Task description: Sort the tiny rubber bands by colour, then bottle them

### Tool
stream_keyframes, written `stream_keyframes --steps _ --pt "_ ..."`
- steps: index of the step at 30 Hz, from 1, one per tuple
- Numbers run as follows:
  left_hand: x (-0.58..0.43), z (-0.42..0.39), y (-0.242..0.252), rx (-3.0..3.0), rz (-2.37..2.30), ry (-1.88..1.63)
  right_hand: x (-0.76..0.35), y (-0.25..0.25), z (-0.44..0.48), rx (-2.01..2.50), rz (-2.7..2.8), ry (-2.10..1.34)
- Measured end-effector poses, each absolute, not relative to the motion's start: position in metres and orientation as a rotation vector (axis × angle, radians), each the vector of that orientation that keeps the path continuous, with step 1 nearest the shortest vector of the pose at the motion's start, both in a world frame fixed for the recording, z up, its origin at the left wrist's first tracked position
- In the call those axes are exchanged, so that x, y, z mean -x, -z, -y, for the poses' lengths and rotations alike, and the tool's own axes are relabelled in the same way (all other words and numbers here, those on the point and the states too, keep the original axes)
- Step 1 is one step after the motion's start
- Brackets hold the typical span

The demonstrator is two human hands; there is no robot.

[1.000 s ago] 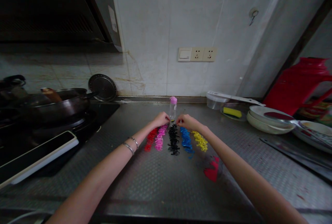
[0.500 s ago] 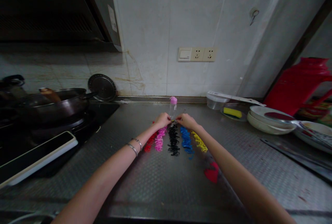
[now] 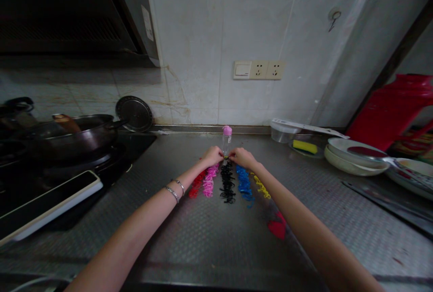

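Note:
My left hand point(image 3: 213, 155) and my right hand point(image 3: 241, 157) face each other at the far end of the rows, both with fingers pinched. Between the fingertips is something small, dark with a bit of yellow, too small to name. Just behind stands a clear bottle point(image 3: 226, 142) with a pink cap, its lower part close to the fingers. Small elastic bands lie in rows by colour: red point(image 3: 195, 188), pink point(image 3: 209, 186), black point(image 3: 228, 186), blue point(image 3: 244, 184) and yellow point(image 3: 262, 187). My forearms partly cover the red and yellow rows.
A pan point(image 3: 77, 136) sits on the stove at left, beside a white-edged flat device point(image 3: 77, 195). At right are a plastic tub point(image 3: 281, 133), a yellow sponge point(image 3: 305, 147), stacked bowls point(image 3: 352, 162), a knife point(image 3: 385, 204) and a red thermos point(image 3: 382, 107). A red heart-shaped patch point(image 3: 277, 229) shows near my right forearm.
The view has shifted very slightly. Both hands stay pinched in the same place by the bottle, and the rows lie as before.

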State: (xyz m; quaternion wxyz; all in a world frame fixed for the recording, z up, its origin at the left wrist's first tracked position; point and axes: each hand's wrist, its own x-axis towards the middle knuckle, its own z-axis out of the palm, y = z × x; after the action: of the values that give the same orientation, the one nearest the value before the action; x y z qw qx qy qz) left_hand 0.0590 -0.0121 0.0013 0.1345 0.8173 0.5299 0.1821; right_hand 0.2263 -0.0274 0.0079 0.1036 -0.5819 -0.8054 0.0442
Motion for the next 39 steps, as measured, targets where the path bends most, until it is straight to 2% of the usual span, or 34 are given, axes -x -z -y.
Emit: stream_keyframes --steps 16,29,39 --pt "-0.057 0.003 0.011 -2.344 -1.428 -0.541 -0.227 -0.007 0.029 1.662 2.382 -0.145" --pt "-0.051 0.006 0.000 -2.275 -1.202 -0.495 -0.240 -0.007 0.026 1.400 2.422 -0.318" --pt "-0.050 0.002 0.003 -2.265 -1.281 -0.540 -0.239 -0.008 0.025 1.552 2.386 -0.250"
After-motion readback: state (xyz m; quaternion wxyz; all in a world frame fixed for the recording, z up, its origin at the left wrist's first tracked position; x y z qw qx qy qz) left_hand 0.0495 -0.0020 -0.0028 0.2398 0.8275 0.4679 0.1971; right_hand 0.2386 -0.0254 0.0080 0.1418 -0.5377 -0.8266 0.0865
